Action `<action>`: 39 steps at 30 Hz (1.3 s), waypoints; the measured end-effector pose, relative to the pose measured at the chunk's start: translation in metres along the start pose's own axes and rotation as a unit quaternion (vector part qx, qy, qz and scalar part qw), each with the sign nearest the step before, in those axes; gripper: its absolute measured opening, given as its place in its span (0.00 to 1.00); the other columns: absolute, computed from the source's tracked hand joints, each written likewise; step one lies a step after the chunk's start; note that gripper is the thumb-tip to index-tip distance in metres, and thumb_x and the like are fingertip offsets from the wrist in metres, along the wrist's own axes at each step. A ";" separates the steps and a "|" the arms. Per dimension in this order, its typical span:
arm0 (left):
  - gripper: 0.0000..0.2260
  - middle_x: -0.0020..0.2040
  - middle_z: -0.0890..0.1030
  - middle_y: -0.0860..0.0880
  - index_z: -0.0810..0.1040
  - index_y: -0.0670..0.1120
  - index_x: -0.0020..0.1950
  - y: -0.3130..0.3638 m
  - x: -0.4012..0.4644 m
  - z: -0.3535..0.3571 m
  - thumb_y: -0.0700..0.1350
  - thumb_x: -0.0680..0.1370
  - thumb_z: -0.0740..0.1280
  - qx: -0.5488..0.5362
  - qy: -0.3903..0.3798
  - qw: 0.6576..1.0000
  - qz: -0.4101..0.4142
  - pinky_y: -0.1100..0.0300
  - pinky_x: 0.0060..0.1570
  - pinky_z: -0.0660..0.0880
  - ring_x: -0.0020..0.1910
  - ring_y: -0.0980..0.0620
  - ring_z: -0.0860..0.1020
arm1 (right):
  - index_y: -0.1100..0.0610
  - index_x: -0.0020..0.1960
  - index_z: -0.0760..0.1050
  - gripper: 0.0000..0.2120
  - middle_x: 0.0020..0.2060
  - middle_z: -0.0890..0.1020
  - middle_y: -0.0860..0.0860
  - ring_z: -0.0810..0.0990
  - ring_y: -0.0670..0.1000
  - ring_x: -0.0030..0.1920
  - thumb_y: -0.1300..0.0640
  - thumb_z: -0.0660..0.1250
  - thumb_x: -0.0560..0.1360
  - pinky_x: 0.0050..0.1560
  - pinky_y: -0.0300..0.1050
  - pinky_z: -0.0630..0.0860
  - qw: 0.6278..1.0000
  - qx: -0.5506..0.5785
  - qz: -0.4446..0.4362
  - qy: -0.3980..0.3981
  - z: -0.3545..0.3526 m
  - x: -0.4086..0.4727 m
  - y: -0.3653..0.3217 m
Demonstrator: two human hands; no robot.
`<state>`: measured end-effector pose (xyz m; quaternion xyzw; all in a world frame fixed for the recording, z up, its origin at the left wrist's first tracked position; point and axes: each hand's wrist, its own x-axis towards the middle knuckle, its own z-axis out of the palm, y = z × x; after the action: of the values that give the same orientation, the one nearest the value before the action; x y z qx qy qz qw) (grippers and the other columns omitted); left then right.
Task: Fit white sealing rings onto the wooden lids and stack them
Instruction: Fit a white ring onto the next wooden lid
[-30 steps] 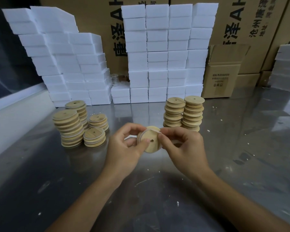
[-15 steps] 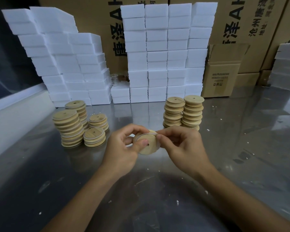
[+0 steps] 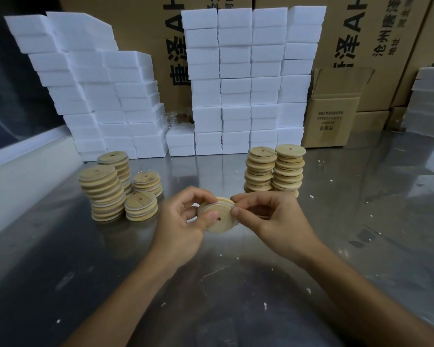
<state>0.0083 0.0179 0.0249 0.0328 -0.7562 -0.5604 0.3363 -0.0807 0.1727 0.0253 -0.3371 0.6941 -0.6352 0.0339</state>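
Head view: my left hand [image 3: 179, 221] and right hand [image 3: 276, 219] both pinch one wooden lid [image 3: 217, 216] above the table [image 3: 361, 221]; its white ring [image 3: 211, 203] looks part-seated. I'd press evenly round the rim.

Both hands up over the near middle of the bench [image 3: 361, 246], one lid [image 3: 218, 219] held between them: left hand [image 3: 178, 221] on its left edge, right hand [image 3: 273, 219] on its right. Four lid stacks [image 3: 103, 194] on the bench to the left, two stacks [image 3: 273, 169] touching each other just behind the hands, slightly right. Foam blocks [image 3: 248, 81] piled along the back; cartons [image 3: 333, 108] behind and right of them.
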 end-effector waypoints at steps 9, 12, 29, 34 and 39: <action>0.10 0.47 0.82 0.45 0.75 0.44 0.45 0.007 0.002 0.000 0.30 0.74 0.69 -0.137 0.039 0.983 -0.117 0.46 0.48 0.81 0.47 0.46 0.82 | 0.63 0.44 0.81 0.02 0.39 0.85 0.59 0.85 0.56 0.41 0.64 0.72 0.74 0.42 0.54 0.84 0.997 0.068 0.017 0.027 0.008 -0.004 0.000; 0.11 0.45 0.82 0.47 0.76 0.45 0.47 0.007 -0.001 0.002 0.30 0.73 0.71 -0.073 0.006 0.994 -0.079 0.50 0.44 0.81 0.41 0.51 0.83 | 0.58 0.43 0.82 0.04 0.37 0.85 0.50 0.84 0.52 0.39 0.64 0.72 0.75 0.42 0.57 0.83 0.999 0.021 -0.021 0.042 0.007 -0.003 0.001; 0.15 0.43 0.80 0.50 0.77 0.49 0.45 0.007 0.001 0.001 0.29 0.72 0.72 -0.004 -0.017 1.000 0.008 0.63 0.41 0.79 0.40 0.54 0.82 | 0.55 0.39 0.80 0.08 0.33 0.83 0.48 0.81 0.48 0.36 0.64 0.70 0.75 0.40 0.55 0.81 0.999 0.003 -0.037 0.033 0.006 -0.005 -0.008; 0.16 0.44 0.79 0.45 0.76 0.49 0.46 0.006 0.000 0.004 0.28 0.71 0.72 0.004 -0.008 1.000 0.017 0.62 0.42 0.79 0.40 0.56 0.81 | 0.58 0.39 0.80 0.07 0.30 0.82 0.46 0.80 0.45 0.34 0.66 0.70 0.75 0.36 0.45 0.82 1.000 0.014 -0.018 0.011 0.004 -0.003 -0.008; 0.13 0.40 0.81 0.55 0.76 0.46 0.46 0.004 -0.001 0.003 0.28 0.72 0.71 -0.035 0.013 0.999 -0.011 0.63 0.41 0.79 0.40 0.57 0.82 | 0.58 0.40 0.80 0.05 0.33 0.83 0.50 0.80 0.47 0.36 0.64 0.72 0.75 0.36 0.45 0.81 0.999 0.025 0.002 -0.022 0.002 -0.004 -0.010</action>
<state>0.0091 0.0225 0.0276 0.0360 -0.7312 -0.5899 0.3407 -0.0723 0.1730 0.0320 -0.3492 0.6778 -0.6443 0.0588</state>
